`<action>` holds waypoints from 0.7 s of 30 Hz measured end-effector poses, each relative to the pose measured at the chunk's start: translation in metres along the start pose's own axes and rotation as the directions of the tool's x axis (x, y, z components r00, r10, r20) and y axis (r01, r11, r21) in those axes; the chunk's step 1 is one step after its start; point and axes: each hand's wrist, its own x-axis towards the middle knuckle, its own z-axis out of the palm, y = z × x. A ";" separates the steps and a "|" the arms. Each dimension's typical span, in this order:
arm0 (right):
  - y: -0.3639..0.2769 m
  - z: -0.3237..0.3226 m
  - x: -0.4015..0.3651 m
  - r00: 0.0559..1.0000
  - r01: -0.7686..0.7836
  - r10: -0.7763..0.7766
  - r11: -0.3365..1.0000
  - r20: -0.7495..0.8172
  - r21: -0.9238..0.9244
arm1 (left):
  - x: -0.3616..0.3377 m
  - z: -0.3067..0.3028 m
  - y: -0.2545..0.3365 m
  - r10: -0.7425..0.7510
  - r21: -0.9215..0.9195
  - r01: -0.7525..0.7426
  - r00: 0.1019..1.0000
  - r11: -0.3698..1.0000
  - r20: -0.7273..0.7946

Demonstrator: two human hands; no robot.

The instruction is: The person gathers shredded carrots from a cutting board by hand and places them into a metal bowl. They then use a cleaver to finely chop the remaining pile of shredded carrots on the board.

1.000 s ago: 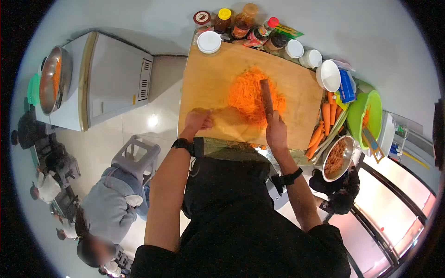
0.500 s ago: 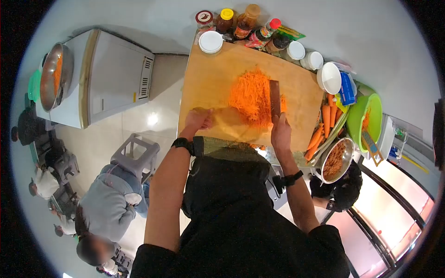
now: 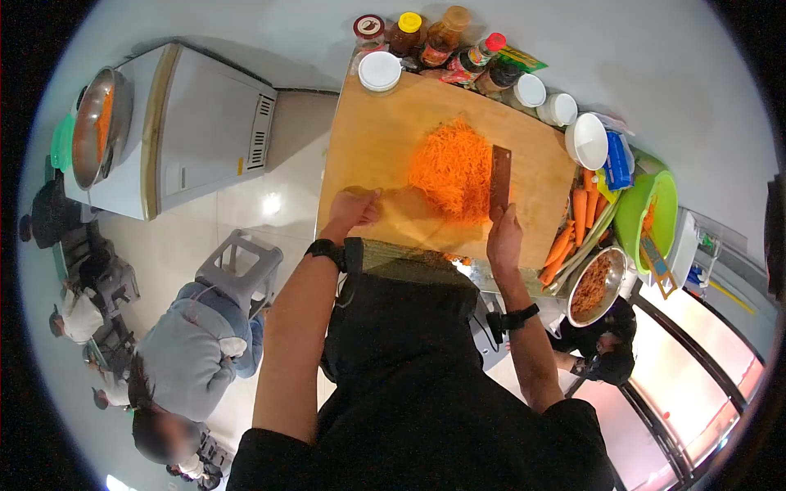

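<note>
My right hand (image 3: 505, 235) is closed round the handle of a cleaver (image 3: 501, 176). Its dark blade stands along the right side of a heap of shredded carrot (image 3: 452, 172) on the wooden cutting board (image 3: 368, 135). My left hand (image 3: 356, 209) rests near the board's left front edge, apart from the heap. Its fingers are curled in, with nothing visible in them.
Jars and sauce bottles (image 3: 444, 37) line the board's back edge. To the right are whole carrots (image 3: 580, 214), a green basin (image 3: 661, 214) and a metal bowl of brown minced food (image 3: 596, 286). A grey stool (image 3: 237, 266) and a seated person (image 3: 184, 344) are at left.
The cleaver has moved slightly right, and the bits of carrot that showed to the right of its blade are no longer visible there. My left hand stays in nearly the same place.
</note>
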 end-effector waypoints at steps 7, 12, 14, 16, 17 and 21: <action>0.009 -0.008 0.001 0.998 0.034 -0.032 0.999 0.044 -0.033 | 0.005 0.001 -0.008 0.028 0.130 -0.018 0.997 0.991 -0.070; 0.013 -0.014 0.011 0.995 0.025 -0.019 0.998 0.095 -0.056 | 0.017 0.001 -0.013 0.084 0.202 -0.062 0.991 0.977 -0.104; 0.009 -0.017 0.007 1.000 -0.019 0.021 0.996 0.021 -0.085 | 0.019 -0.004 -0.015 0.083 0.172 -0.073 0.995 0.982 -0.050; 0.012 -0.007 0.009 0.996 -0.040 0.046 0.996 0.082 -0.076 | 0.009 -0.001 -0.005 0.093 0.147 -0.095 0.995 0.985 0.018; 0.015 -0.004 0.009 0.988 -0.058 0.066 0.996 0.138 -0.066 | -0.002 0.004 0.006 0.033 0.147 -0.025 0.998 0.989 -0.051; 0.014 -0.009 0.003 0.999 0.045 -0.045 0.999 0.007 -0.004 | 0.002 0.002 -0.005 0.159 0.094 -0.153 0.985 0.984 -0.060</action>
